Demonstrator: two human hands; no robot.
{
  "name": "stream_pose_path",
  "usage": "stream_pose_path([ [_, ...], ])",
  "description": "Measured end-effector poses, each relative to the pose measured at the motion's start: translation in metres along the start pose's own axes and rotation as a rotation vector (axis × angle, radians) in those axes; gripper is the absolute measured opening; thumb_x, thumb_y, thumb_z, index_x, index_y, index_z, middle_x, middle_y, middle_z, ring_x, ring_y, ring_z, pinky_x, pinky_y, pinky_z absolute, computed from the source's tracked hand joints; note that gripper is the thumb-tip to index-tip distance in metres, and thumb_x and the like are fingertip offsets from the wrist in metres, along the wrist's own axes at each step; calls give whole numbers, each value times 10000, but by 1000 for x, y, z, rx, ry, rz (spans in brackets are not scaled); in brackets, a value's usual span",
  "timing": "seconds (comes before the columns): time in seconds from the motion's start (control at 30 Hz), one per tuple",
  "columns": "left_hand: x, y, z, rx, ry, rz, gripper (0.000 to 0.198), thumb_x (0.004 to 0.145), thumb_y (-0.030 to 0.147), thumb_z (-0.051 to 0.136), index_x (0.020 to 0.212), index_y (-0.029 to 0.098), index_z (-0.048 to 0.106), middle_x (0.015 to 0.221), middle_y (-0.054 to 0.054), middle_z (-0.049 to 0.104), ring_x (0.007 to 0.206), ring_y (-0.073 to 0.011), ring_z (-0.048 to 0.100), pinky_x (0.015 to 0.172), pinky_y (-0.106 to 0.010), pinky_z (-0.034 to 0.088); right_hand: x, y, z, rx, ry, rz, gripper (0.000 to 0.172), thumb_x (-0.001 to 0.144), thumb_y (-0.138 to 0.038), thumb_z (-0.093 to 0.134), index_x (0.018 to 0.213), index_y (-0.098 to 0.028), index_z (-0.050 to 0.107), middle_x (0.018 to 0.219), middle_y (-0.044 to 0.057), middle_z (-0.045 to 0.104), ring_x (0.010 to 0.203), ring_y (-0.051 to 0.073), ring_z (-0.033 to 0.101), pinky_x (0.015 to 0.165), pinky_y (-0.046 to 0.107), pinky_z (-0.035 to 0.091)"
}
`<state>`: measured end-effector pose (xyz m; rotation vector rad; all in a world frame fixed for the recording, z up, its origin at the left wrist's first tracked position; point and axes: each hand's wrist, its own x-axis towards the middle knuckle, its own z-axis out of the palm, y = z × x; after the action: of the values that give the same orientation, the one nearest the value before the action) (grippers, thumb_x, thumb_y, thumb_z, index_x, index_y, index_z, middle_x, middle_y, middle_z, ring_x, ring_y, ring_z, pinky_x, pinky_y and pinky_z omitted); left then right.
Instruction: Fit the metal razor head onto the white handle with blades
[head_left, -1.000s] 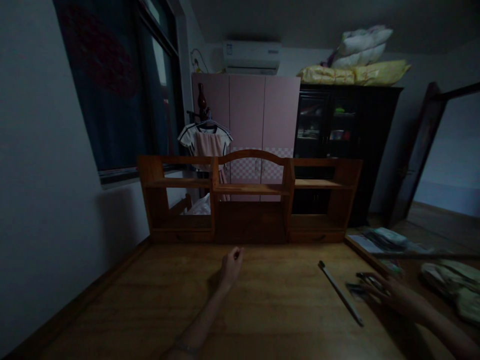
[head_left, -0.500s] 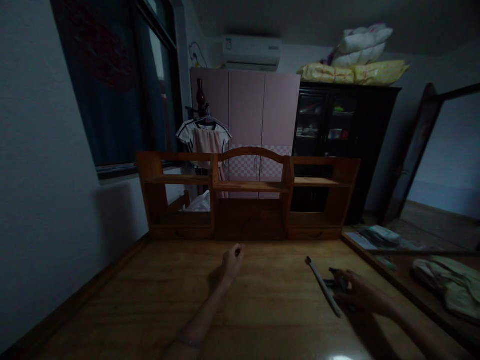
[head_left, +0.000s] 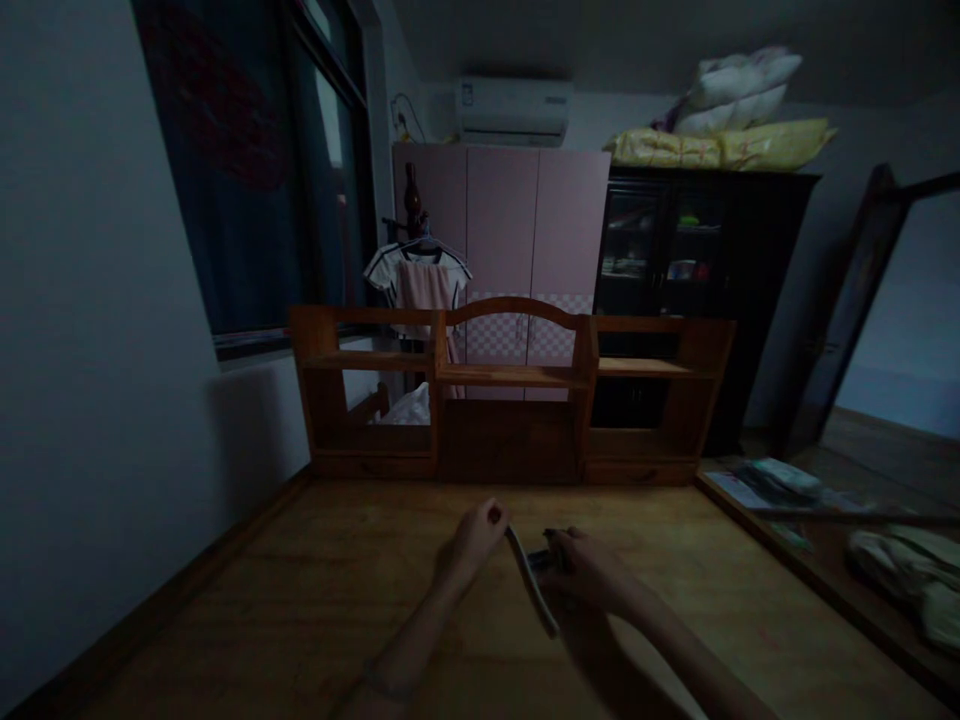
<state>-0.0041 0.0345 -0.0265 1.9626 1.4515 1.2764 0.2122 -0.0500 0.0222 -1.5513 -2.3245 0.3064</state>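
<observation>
My left hand [head_left: 477, 535] is closed in a fist above the middle of the wooden desk top [head_left: 360, 570]. A thin pale grey strip [head_left: 531, 580] slants down and right from beside its fingers. The strip's upper end meets the fist; I cannot tell whether the fingers grip it. My right hand [head_left: 592, 572], just right of the strip, is closed around a small dark object [head_left: 543, 560] with short prongs pointing left. The fingers hide most of that object, and dim light and blur obscure its kind and whether the strip is joined to it.
A wooden desk shelf [head_left: 510, 377] with open compartments stands along the far edge. At the right, a raised wooden edge [head_left: 787, 555] borders the desk, with a pale cloth bundle [head_left: 911, 570] beyond it. A white wall [head_left: 97, 480] rises on the left.
My right hand has moved left across the desk with the dark object and the strip. The strip's upper end now meets my left fist. The view has shifted slightly.
</observation>
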Motion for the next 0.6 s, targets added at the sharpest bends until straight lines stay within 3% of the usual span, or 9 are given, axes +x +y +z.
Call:
stream_pose_path([
  [0.2, -7, -3, 1, 166, -145, 1, 179, 748, 299, 580, 890, 193, 612, 711, 7, 592, 659, -130, 539, 612, -212, 357, 31, -23, 8, 38, 1, -69, 272, 865, -423, 483, 950, -195, 604, 908, 68, 618, 772, 166, 587, 652, 238, 368],
  [0.33, -7, -6, -1, 193, -155, 19, 248, 742, 232, 566, 988, 211, 592, 761, 7, 591, 701, -134, 548, 628, -210, 359, 42, -9, 11, 63, 70, -174, 257, 917, -356, 396, 976, -205, 596, 932, 58, 607, 771, 157, 591, 645, 232, 368],
  [0.6, -7, -9, -1, 173, -104, -14, 311, 715, 93, 525, 993, 206, 606, 723, 8, 585, 665, -133, 533, 613, -211, 355, 46, 23, 22, 37, 244, -188, 179, 921, -247, 372, 978, -213, 538, 925, 44, 562, 691, 133, 571, 610, 231, 370],
])
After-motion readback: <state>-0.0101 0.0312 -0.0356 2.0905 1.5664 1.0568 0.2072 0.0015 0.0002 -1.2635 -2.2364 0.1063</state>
